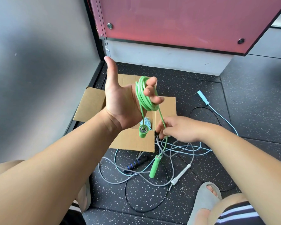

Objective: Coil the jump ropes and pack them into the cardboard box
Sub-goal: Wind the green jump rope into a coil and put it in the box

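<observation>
My left hand [122, 98] is raised above the open cardboard box [91, 103], thumb up, with several loops of the green jump rope [142, 96] wound around its fingers. One green handle [143, 131] dangles below that hand. My right hand [179, 129] pinches the free green strand lower down, and the other green handle [154, 166] hangs near the floor. A light blue coiled rope [147, 123] lies inside the box.
On the speckled black floor lie tangled grey, light blue and black ropes [173, 153], a black-and-blue handle [136, 163], a white handle [181, 174] and a light blue handle [203, 97]. My sandalled feet [204, 200] are at the bottom. A pink panel and grey wall stand behind.
</observation>
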